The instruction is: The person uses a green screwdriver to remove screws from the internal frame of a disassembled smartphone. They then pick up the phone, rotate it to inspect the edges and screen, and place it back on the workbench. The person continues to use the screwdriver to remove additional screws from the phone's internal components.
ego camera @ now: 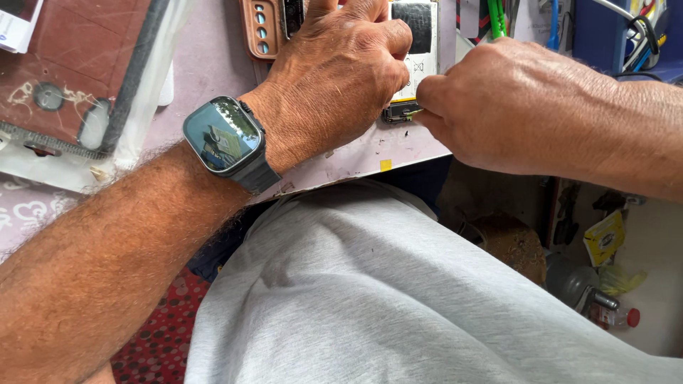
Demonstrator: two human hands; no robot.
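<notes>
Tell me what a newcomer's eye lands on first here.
The dark smartwatch on the left wrist, centre-left, stands out most. Above it the left hand presses on an opened phone on the pale work mat, while the right hand pinches at its lower edge.

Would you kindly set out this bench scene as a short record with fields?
Left hand: left hand pressed down on an opened phone, a smartwatch on its wrist
Right hand: right hand with fingers pinched on a thin yellow-green tool at the phone's lower end
Surface: pale work mat, scuffed
Left of the hands: brown phone case with camera cut-outs; reddish panel in clear wrap
Foreground: grey cloth over the person's lap
Floor at right: plastic bottle, yellow packet
</notes>
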